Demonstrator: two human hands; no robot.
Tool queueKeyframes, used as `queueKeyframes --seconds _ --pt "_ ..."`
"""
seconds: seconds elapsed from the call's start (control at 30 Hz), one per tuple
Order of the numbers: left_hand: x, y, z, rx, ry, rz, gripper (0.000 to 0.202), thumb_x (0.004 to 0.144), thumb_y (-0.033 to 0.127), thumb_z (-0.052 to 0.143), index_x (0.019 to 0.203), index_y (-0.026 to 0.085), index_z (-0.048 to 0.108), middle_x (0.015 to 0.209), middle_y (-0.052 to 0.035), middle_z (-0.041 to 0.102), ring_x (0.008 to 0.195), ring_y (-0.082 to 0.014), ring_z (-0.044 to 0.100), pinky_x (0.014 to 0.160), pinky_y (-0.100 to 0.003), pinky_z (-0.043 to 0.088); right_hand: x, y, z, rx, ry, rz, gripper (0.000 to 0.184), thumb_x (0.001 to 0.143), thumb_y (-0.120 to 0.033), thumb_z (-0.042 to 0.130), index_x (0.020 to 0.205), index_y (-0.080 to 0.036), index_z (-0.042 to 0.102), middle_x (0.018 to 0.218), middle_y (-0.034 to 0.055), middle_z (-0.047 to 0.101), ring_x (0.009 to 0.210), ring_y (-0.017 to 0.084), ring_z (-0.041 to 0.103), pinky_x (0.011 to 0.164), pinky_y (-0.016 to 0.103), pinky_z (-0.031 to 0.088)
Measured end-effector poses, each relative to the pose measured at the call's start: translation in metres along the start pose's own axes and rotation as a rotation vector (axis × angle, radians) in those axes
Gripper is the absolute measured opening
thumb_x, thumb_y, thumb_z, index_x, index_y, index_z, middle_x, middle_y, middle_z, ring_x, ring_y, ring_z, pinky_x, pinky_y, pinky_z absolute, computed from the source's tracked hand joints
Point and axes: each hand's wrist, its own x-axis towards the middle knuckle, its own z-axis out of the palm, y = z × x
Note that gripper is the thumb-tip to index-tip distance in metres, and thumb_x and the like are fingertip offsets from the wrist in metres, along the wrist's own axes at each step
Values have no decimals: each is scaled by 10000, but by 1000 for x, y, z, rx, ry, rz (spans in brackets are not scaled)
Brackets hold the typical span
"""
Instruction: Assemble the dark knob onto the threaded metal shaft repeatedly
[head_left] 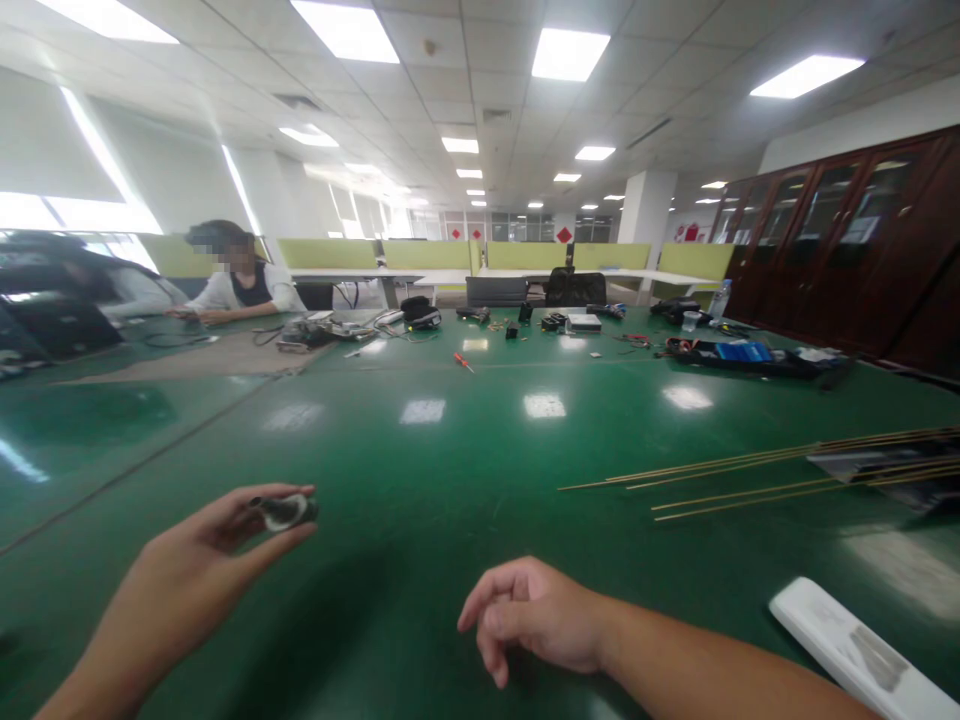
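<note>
My left hand (202, 560) holds a small dark, shiny object (289, 512) between thumb and fingers, above the green table (420, 470). It has a narrow tube-like end and a pale patch on its side; its exact kind is unclear. To the right, my right hand (529, 620) hovers over the table with fingers loosely bent and apart, and I see nothing in them. A long white plastic object (847, 640) with a grey patch lies beyond my right forearm, near the lower right corner.
Thin golden rods (720, 467) stick out from the right over the table. Farther off lie a red screwdriver (463, 361), a black tray with blue parts (750, 352), a plastic bottle (720, 299), cables and electronic pieces. A person (244, 285) sits at the far left.
</note>
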Motion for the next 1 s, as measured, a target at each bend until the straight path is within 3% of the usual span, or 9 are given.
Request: queueKeyframes --seconds 0.13,0.3,0.4,0.5,0.63,0.77,1.0 --pt "16 39 28 -193 -163 63 651 670 617 812 1119 162 689 1125 -61 774 1061 -300 719 1058 -491 502 -2 -4 4 -15 53 3 499 678 -497 860 903 -86 689 597 16 640 476 125 563 511 250 434" --pt "5 53 64 -245 -303 170 545 754 560 763 1152 192 704 1120 -81 771 1016 -291 739 985 -453 575 -2 -18 2 -9 519 -297 309 705 -310 788 923 -128 667 697 -2 630 531 102 536 538 235 404" --pt "-11 49 77 -189 -382 326 406 819 476 734 1148 239 724 1084 -55 773 949 -249 747 887 -369 615 2 -20 -6 -107 657 -332 329 663 -187 732 978 -162 640 754 -23 591 576 101 522 559 233 404" --pt "-24 43 85 -114 -388 466 311 823 389 750 1113 277 737 1039 -24 772 912 -217 738 830 -309 608 4 -13 -8 -263 634 -284 462 637 -91 665 1082 -200 601 892 -19 587 583 83 497 550 224 389" --pt "-33 37 97 -118 -345 524 258 816 306 767 1066 268 713 958 1 759 853 -177 724 779 -250 583 -2 -4 -1 -484 543 -232 548 694 -51 608 1206 -241 556 1032 -4 587 608 78 517 569 226 400" --pt "-38 38 107 -177 -368 591 229 843 225 732 1064 261 688 965 3 739 870 -154 706 791 -226 563 -8 -5 5 -656 532 -208 593 711 -50 659 1250 -269 547 1014 -17 608 659 97 557 662 253 449" --pt "-46 46 112 -226 -520 595 245 891 205 683 1126 273 680 1007 -6 730 899 -145 695 805 -224 547 -10 -10 10 -699 525 -229 511 715 -41 658 1174 -256 591 1014 -11 613 717 124 577 700 268 484"
